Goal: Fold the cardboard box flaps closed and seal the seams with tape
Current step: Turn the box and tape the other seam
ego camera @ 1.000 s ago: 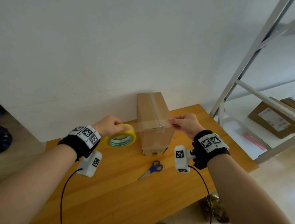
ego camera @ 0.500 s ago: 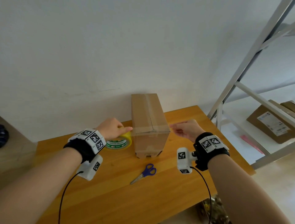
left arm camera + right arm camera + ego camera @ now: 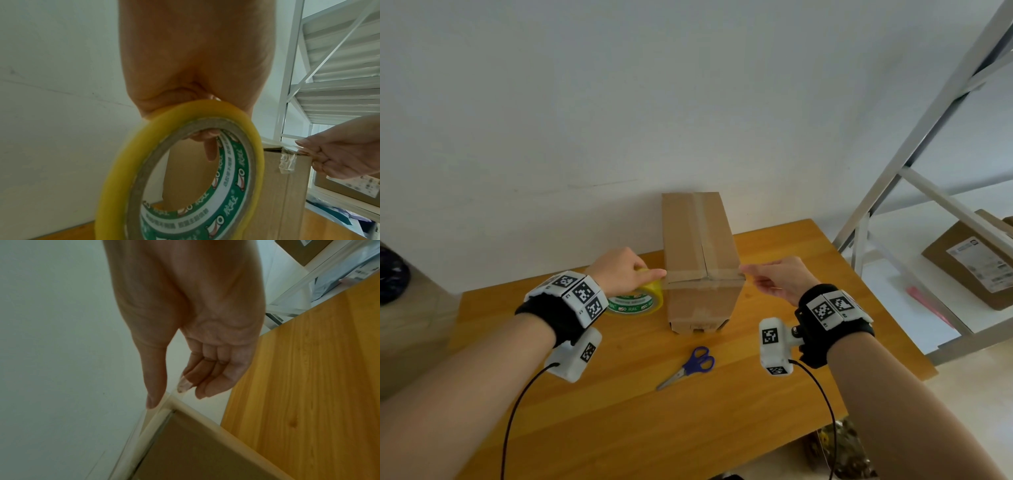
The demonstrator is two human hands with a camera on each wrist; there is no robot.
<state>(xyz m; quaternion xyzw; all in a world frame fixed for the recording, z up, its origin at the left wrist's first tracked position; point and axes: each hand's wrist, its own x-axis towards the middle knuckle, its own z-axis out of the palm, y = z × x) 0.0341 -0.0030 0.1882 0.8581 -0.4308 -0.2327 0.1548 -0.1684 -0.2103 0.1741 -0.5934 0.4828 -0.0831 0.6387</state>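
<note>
A tall closed cardboard box stands on the wooden table, with tape along its top seam. My left hand grips the yellow tape roll just left of the box, fingers hooked through the core of the roll. A clear tape strip runs from the roll across the box's near top edge. At the box's right edge my right hand holds the strip's end between thumb and fingertips. A crumpled bit of tape hangs on that corner.
Blue-handled scissors lie on the table in front of the box. A white metal shelf rack stands to the right, with a labelled cardboard parcel on it. The white wall is close behind the box.
Both hands came down with the stretched strip, which now lies on the box's near top edge. The roll moved in against the box's left side.
</note>
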